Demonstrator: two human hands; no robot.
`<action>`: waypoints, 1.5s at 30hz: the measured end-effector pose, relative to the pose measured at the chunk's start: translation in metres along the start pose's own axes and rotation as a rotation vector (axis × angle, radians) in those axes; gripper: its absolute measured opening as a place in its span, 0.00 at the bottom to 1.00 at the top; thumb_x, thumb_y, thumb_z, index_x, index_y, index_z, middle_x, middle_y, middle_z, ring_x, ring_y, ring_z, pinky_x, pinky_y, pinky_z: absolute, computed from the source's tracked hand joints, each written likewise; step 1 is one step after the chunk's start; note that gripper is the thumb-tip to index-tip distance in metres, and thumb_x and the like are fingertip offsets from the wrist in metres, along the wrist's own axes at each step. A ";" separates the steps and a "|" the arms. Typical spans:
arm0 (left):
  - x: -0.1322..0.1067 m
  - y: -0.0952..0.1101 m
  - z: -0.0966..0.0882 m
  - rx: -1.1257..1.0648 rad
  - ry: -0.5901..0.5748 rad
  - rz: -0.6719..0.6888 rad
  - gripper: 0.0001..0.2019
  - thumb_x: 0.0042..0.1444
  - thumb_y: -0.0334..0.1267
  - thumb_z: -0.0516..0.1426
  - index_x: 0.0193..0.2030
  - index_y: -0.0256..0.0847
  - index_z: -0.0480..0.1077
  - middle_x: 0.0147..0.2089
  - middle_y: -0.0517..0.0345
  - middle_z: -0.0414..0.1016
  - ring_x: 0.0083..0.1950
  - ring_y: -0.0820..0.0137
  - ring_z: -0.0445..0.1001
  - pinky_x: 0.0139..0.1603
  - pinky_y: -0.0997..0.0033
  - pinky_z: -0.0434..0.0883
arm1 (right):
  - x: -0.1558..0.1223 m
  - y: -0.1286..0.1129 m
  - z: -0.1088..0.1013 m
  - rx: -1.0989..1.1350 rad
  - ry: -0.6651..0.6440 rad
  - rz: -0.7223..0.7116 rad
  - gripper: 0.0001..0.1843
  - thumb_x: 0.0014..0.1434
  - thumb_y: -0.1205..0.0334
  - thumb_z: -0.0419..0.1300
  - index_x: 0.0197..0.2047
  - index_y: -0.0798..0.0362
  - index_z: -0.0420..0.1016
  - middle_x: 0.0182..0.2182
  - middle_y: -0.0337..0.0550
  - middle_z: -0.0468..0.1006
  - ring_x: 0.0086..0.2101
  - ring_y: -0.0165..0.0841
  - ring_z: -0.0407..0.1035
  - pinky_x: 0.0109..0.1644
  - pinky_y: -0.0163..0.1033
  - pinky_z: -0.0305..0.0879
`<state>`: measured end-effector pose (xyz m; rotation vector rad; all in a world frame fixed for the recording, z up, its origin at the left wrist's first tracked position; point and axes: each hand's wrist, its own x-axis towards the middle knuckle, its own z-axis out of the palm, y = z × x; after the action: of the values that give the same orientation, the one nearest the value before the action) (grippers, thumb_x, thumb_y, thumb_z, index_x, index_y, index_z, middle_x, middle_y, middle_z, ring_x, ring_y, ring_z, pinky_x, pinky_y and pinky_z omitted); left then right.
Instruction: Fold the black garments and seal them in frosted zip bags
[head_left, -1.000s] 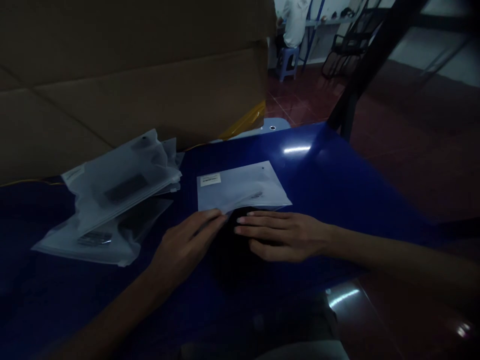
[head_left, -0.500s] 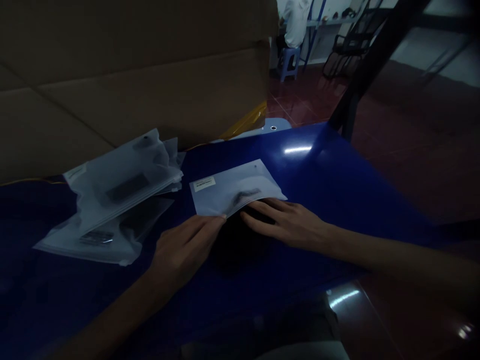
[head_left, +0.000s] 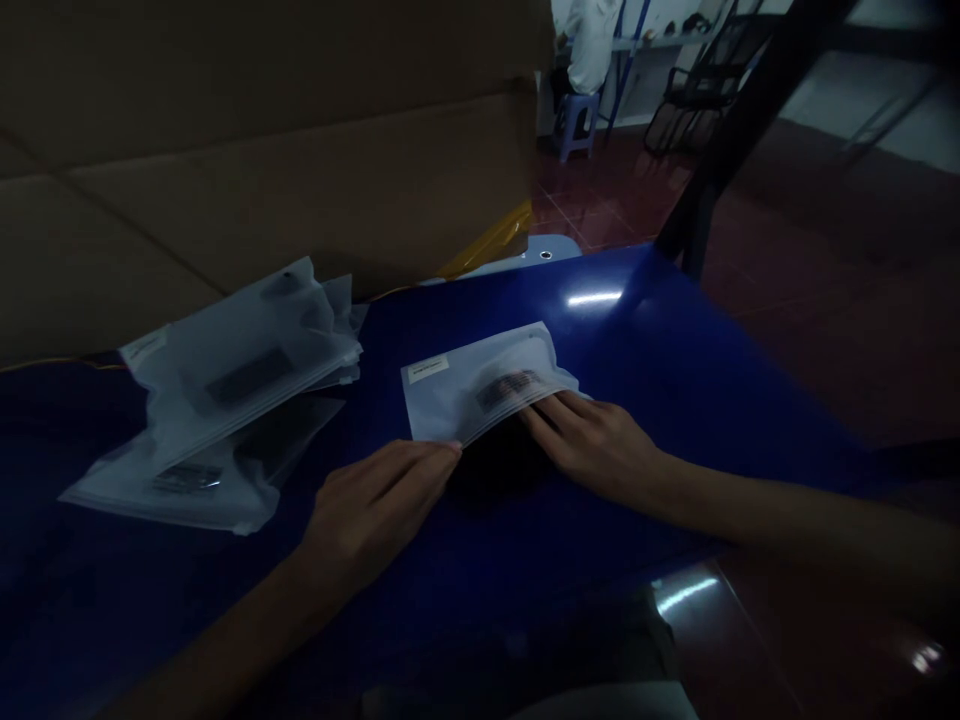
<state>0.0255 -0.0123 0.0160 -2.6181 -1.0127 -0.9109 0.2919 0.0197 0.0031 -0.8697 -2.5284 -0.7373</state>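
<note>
So: frosted zip bag (head_left: 457,395) lies on the glossy blue counter (head_left: 712,350), white label near one corner, dark item showing through. Left hand (head_left: 375,520) has its fingertips at the near edge; right hand (head_left: 600,445) has its fingers on the far end. Can't tell if either grips. Stack of similar bags (head_left: 240,390) sits left, beside a cardboard box (head_left: 225,170).

A glossy blue table (head_left: 720,400) is carrying everything here. A loose pile of frosted zip bags (head_left: 225,400) is lying toward its left, and a single labelled bag (head_left: 472,390) is resting just right of the pile, near the middle. A cardboard box (head_left: 262,170) is standing along the far edge, with a thin yellow wire (head_left: 60,366) running beside it.
</note>
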 end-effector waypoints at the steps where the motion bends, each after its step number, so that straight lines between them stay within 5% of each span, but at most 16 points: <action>1: 0.000 -0.001 0.000 0.009 -0.025 -0.009 0.07 0.70 0.27 0.58 0.52 0.35 0.75 0.42 0.58 0.85 0.40 0.75 0.84 0.41 0.81 0.79 | 0.000 0.001 0.000 0.003 -0.011 -0.012 0.23 0.66 0.81 0.54 0.62 0.66 0.74 0.49 0.57 0.84 0.40 0.38 0.81 0.30 0.35 0.77; 7: -0.001 -0.004 -0.001 0.023 -0.059 -0.028 0.07 0.69 0.27 0.59 0.51 0.36 0.76 0.41 0.58 0.84 0.38 0.73 0.83 0.39 0.78 0.77 | -0.002 0.005 0.001 0.154 -0.009 -0.107 0.27 0.67 0.73 0.52 0.68 0.64 0.66 0.60 0.64 0.77 0.53 0.46 0.77 0.41 0.42 0.81; 13: -0.001 -0.003 -0.007 0.023 -0.026 -0.011 0.07 0.67 0.27 0.61 0.49 0.37 0.78 0.40 0.60 0.86 0.36 0.75 0.84 0.38 0.80 0.77 | -0.001 0.005 0.009 0.253 0.125 -0.298 0.18 0.72 0.69 0.54 0.62 0.60 0.72 0.58 0.56 0.79 0.57 0.41 0.75 0.50 0.41 0.79; 25: 0.003 0.016 -0.005 -0.162 0.085 0.058 0.09 0.67 0.25 0.60 0.49 0.41 0.78 0.39 0.65 0.85 0.36 0.76 0.84 0.40 0.80 0.82 | -0.001 -0.001 0.001 -0.066 0.015 -0.080 0.19 0.66 0.80 0.55 0.57 0.64 0.77 0.47 0.58 0.85 0.42 0.40 0.81 0.37 0.39 0.81; 29: 0.000 0.008 -0.006 -0.087 0.015 0.009 0.07 0.69 0.27 0.59 0.47 0.39 0.78 0.37 0.63 0.85 0.34 0.76 0.84 0.37 0.80 0.81 | -0.001 0.004 0.007 0.176 0.086 -0.164 0.20 0.69 0.76 0.53 0.62 0.63 0.73 0.50 0.57 0.83 0.48 0.40 0.78 0.41 0.40 0.79; 34: 0.001 0.000 -0.009 -0.044 -0.010 0.006 0.06 0.67 0.27 0.61 0.48 0.38 0.77 0.39 0.61 0.85 0.37 0.74 0.84 0.41 0.78 0.82 | 0.001 0.006 0.013 0.498 0.022 -0.235 0.12 0.72 0.66 0.54 0.51 0.61 0.76 0.50 0.56 0.81 0.50 0.39 0.76 0.42 0.40 0.78; 39: 0.001 0.000 -0.011 -0.009 -0.003 0.044 0.06 0.66 0.27 0.62 0.48 0.38 0.77 0.39 0.61 0.85 0.38 0.73 0.85 0.41 0.76 0.83 | 0.003 0.005 0.013 0.421 -0.134 -0.144 0.23 0.74 0.65 0.54 0.68 0.60 0.67 0.64 0.59 0.74 0.61 0.44 0.71 0.52 0.45 0.78; 45: 0.002 -0.005 -0.012 0.084 -0.009 0.031 0.05 0.66 0.27 0.63 0.47 0.38 0.77 0.40 0.58 0.85 0.39 0.70 0.84 0.41 0.73 0.82 | 0.004 0.004 0.013 0.440 -0.220 -0.099 0.30 0.74 0.60 0.54 0.75 0.61 0.57 0.73 0.64 0.60 0.68 0.49 0.63 0.62 0.56 0.73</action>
<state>0.0179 -0.0119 0.0269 -2.5634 -0.9875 -0.8310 0.2893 0.0321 -0.0035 -0.7060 -2.7833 -0.0960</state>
